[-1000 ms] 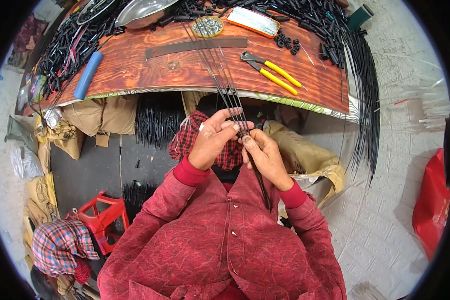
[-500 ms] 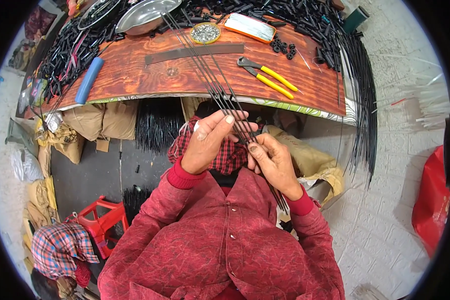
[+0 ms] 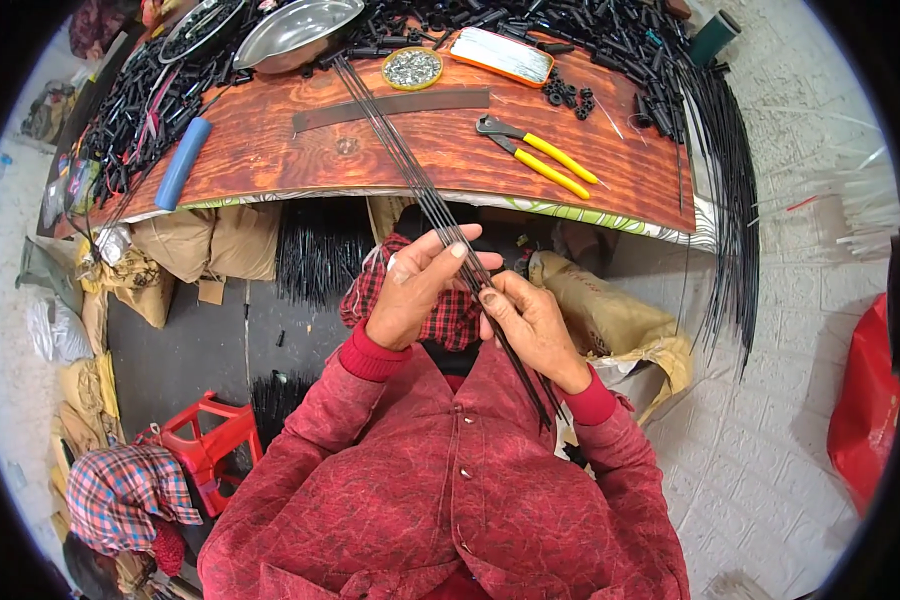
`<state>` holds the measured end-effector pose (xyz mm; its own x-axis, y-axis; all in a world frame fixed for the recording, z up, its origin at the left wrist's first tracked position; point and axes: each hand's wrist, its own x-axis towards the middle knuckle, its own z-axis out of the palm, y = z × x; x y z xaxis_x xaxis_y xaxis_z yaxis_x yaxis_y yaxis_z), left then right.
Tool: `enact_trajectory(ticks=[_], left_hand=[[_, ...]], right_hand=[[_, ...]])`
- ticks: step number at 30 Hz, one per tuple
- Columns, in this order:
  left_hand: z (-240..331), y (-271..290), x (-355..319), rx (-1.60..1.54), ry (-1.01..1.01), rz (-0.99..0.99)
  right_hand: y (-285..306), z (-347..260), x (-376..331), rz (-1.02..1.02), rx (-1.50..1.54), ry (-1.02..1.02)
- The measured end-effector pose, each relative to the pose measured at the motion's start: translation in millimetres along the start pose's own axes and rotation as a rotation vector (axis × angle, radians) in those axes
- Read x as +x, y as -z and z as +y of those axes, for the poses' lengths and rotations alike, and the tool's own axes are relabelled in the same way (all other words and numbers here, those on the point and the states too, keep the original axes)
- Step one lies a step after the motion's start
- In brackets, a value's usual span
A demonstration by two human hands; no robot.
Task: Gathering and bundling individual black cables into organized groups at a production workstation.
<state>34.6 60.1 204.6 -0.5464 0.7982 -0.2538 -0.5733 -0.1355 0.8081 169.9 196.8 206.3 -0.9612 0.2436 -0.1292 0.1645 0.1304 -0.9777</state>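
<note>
A bundle of long thin black rods [image 3: 400,152] slants from the far middle of the table down across my lap. My left hand [image 3: 420,285] is closed around its middle, thumb on top and fingers beneath. Just below and to the right, my right hand [image 3: 532,325] pinches the same rods between thumb and fingers. Their lower ends stick out past my right hand, over the front of my red jacket [image 3: 440,480]. The upper ends reach above a flat dark metal strip [image 3: 320,118] on the table.
The wooden table [image 3: 260,150] carries yellow-handled pliers [image 3: 550,170], a round dish of small metal pieces [image 3: 412,68], a tray of thin white pins [image 3: 500,52], a metal bowl [image 3: 295,32], a blue roll [image 3: 183,163] and heaped black tubes [image 3: 610,30]. A red stool [image 3: 210,435] stands at left.
The rods have drawn together into a tighter bundle, where some were fanned apart. My right hand has shifted slightly left and down along them, and their lower ends have swung left.
</note>
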Motion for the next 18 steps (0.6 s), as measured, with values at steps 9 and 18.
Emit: enact_trajectory(ticks=[9, 18], left_hand=[[-8.4, 7.8, 7.5, 0.003, 0.009, 0.028], [-7.5, 1.6, 8.0, -0.004, -0.029, 0.049]], right_hand=[[-2.5, 1.2, 6.4, -0.047, 0.062, -0.096], [-6.7, 2.0, 6.2, 0.039, 0.043, -0.066]])
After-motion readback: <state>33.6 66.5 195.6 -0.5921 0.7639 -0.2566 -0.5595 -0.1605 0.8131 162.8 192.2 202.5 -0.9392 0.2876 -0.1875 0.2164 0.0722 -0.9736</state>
